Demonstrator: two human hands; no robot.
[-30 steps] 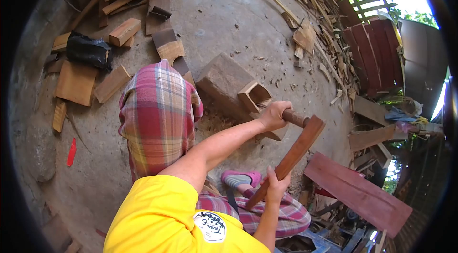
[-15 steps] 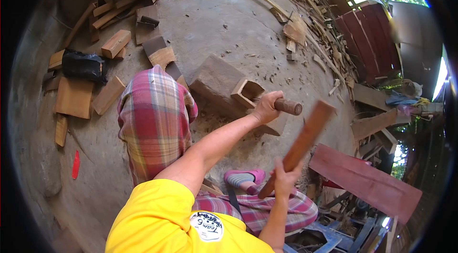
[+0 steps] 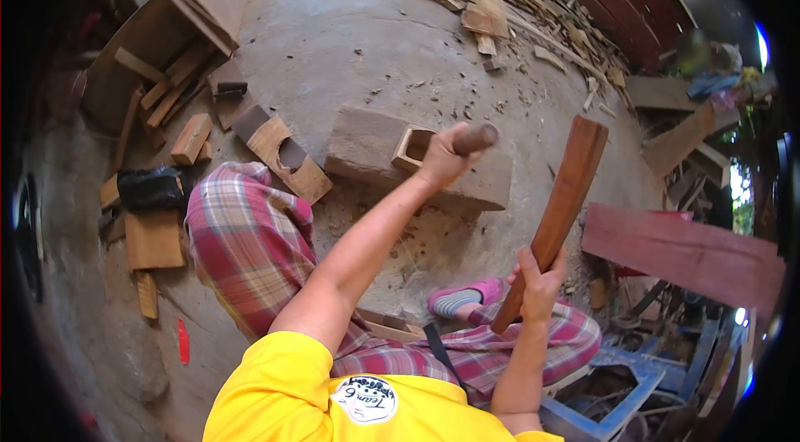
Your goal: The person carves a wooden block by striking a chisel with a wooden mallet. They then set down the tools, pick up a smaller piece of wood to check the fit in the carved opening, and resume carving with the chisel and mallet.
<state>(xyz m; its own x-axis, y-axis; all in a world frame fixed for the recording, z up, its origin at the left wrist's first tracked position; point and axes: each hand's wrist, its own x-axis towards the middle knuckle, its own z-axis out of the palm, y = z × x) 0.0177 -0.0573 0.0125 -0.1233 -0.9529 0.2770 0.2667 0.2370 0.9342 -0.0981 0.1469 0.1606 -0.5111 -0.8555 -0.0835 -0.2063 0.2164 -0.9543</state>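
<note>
My left hand (image 3: 446,160) is closed around the round wooden handle (image 3: 477,139) of what looks like a chisel; its blade is hidden behind my fist. Right beside that fist, a small wooden block (image 3: 403,152) with a hollowed-out opening rests against a large heavy timber block (image 3: 362,138) on the floor. My right hand (image 3: 540,282) grips the lower part of a long, flat wooden bat (image 3: 568,192). The bat stands nearly upright, tilted a little right and apart from the chisel handle.
Cut wooden blocks (image 3: 193,137) and a piece with a round cutout (image 3: 271,142) lie left. A black-wrapped bundle (image 3: 150,188) sits near a red object (image 3: 183,342). Wood strips (image 3: 533,4) pile at the back. A reddish board (image 3: 679,254) and blue frame (image 3: 617,409) are right.
The bat has swung more upright and farther from the chisel handle, in my right hand. My left hand keeps its grip by the hollowed block. The whole view has shifted.
</note>
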